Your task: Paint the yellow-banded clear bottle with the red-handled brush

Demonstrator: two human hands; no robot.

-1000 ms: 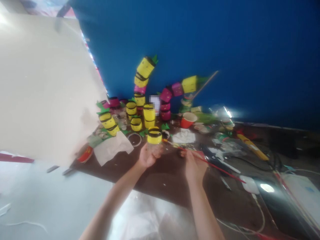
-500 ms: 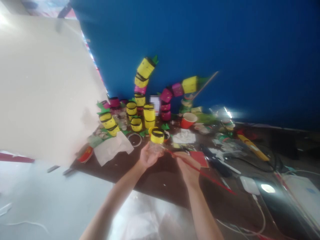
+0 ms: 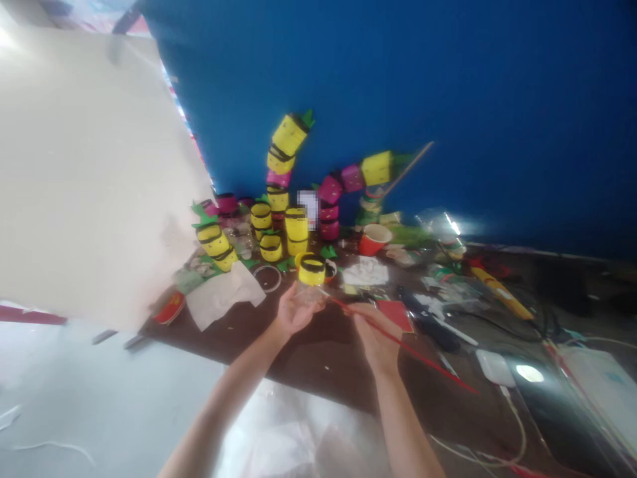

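Observation:
My left hand (image 3: pixel 297 313) is closed around the lower part of a small clear plastic cup (image 3: pixel 309 292). A yellow band with a black strip wraps the cup's upper part, and its open mouth faces up. In my right hand (image 3: pixel 375 335) is a long thin red paintbrush (image 3: pixel 428 362), slanting down to the right. Its pale, blurred tip is at the cup's right side; whether it touches cannot be told. Under the right hand's outer side, a red card (image 3: pixel 397 316) shows on the dark table (image 3: pixel 318 372).
Yellow and magenta banded cups (image 3: pixel 297 232) stand along the back against the blue wall (image 3: pixel 378 79). A red paper cup (image 3: pixel 374 240), crumpled tissue (image 3: pixel 367 272), white paper (image 3: pixel 226 295) and tape ring (image 3: pixel 267 279) surround the hands. Right lie a yellow cutter (image 3: pixel 502 293) and cables.
The red paintbrush's far end has shifted slightly right and down, and my right hand has moved a little right. My left hand and the cup stay nearly still.

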